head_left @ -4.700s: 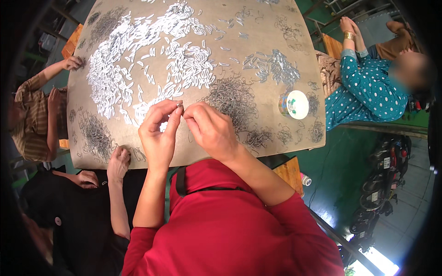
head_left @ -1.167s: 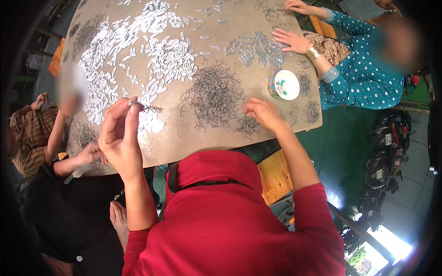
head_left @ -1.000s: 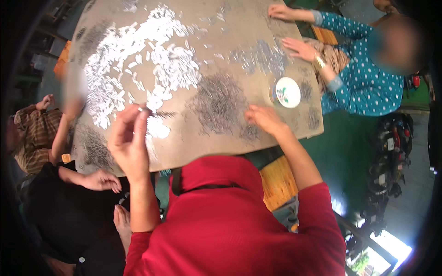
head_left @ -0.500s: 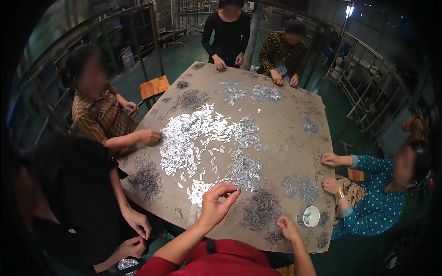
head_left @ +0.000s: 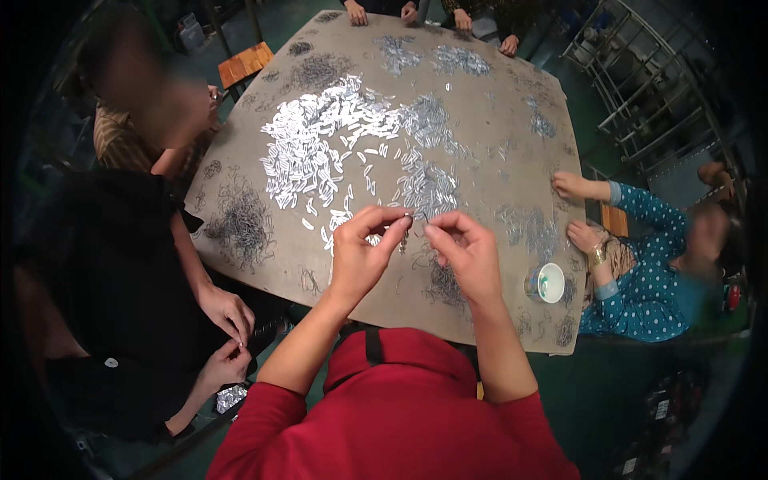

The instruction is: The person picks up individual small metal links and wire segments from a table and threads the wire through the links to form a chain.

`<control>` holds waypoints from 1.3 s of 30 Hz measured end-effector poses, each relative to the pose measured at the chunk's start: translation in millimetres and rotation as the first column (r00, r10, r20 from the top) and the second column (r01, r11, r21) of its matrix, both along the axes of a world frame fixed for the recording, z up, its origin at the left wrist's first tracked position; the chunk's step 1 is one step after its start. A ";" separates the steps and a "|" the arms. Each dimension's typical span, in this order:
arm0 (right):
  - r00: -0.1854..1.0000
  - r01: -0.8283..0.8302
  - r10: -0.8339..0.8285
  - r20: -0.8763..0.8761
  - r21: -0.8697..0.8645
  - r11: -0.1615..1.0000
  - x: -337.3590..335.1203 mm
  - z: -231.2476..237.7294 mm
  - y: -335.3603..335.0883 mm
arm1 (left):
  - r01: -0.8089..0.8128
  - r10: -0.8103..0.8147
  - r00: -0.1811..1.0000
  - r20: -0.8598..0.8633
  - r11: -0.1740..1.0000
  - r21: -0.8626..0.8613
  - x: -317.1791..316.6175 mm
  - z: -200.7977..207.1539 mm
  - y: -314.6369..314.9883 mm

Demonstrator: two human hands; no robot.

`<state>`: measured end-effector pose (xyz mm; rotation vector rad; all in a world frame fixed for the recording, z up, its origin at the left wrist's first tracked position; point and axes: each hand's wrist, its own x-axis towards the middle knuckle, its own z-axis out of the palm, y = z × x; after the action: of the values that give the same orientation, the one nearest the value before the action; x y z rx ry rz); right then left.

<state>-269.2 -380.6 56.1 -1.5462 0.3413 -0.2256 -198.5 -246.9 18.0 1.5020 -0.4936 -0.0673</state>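
My left hand (head_left: 362, 252) is closed in a pinch, with a small shiny metal piece (head_left: 409, 214) at the tips of thumb and forefinger. Close to it on the right, my right hand (head_left: 470, 252) pinches what looks like a thin dark wire piece (head_left: 425, 223); its exact shape is too small to tell. Both hands are above the near part of the table, fingertips almost meeting. Under and behind them lie a heap of silvery elongated pieces (head_left: 430, 188) and a pile of thin dark wire pieces (head_left: 445, 284), partly hidden by my right hand.
A large board-topped table (head_left: 496, 112) carries a bright heap of oblong metal pieces (head_left: 300, 152) and several wire piles (head_left: 240, 224). A white cup (head_left: 550, 283) stands at the right. Co-workers' hands (head_left: 228, 316) work around the edges. A wooden stool (head_left: 245, 64) stands beyond.
My right hand has left the wire pile near the cup and come up beside my left hand. The view has tilted down, so more of my red sleeves shows.
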 end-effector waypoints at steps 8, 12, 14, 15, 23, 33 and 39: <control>0.995 0.093 -0.092 0.042 -0.022 0.995 6.7 -10.7 25.9 | -0.074 0.074 0.994 0.083 0.997 0.003 -5.1 3.8 8.8; 0.968 0.175 -0.186 0.171 0.082 0.981 10.6 -23.5 37.4 | -0.067 0.069 0.994 0.084 0.997 -0.025 -4.3 -1.0 7.2; 0.940 0.192 -0.209 0.270 0.089 0.977 12.1 -27.7 38.5 | -0.065 0.067 0.997 0.036 0.997 -0.049 -4.2 -6.3 9.4; 0.928 0.184 -0.216 0.304 0.131 0.974 11.6 -25.3 38.5 | -0.099 0.097 0.994 -0.050 0.995 -0.035 -0.6 -10.8 11.4; 0.920 0.179 -0.245 0.304 0.229 0.957 8.2 -21.3 27.9 | 0.039 -0.160 0.981 0.105 0.704 0.709 0.8 -146.6 26.9; 0.921 0.192 -0.216 0.324 0.105 0.976 -2.1 -22.7 14.6 | -0.066 -0.263 0.915 0.307 0.651 0.756 -1.0 -148.1 18.5; 0.917 0.211 -0.178 0.358 -0.056 0.976 -6.1 -24.5 14.9 | 0.067 -0.036 0.941 -0.336 0.994 0.083 26.2 -29.7 -0.3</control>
<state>-275.4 -365.7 31.6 -1.5288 0.2020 -0.6749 -172.2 -247.2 -11.7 1.5301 -0.2575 -0.3854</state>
